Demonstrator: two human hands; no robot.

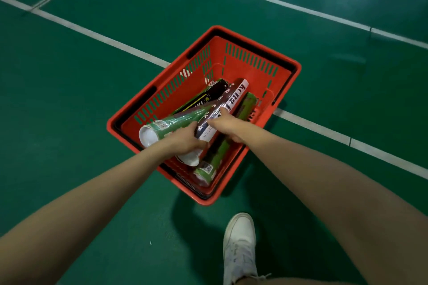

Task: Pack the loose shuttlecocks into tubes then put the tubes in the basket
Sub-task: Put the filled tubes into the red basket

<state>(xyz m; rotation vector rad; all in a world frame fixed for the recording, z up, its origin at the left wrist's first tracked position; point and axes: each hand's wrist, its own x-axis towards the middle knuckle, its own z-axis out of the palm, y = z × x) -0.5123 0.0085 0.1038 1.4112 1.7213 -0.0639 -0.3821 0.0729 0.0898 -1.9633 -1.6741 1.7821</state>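
Note:
A red plastic basket [287, 76] stands on the green court floor, with several shuttlecock tubes lying in it. My left hand [185, 140] grips a green tube [176, 122] whose white cap points toward the basket's near left corner. My right hand [228, 125] holds a dark purple and white tube [234, 99] lying along the basket's middle. A black tube [208, 97] lies under them at the left. Another green tube [217, 157] lies along the right side. No loose shuttlecocks are in view.
White court lines [111, 41] cross the green floor behind and to the right of the basket. My white shoe [239, 247] stands on the floor just in front of the basket's near corner.

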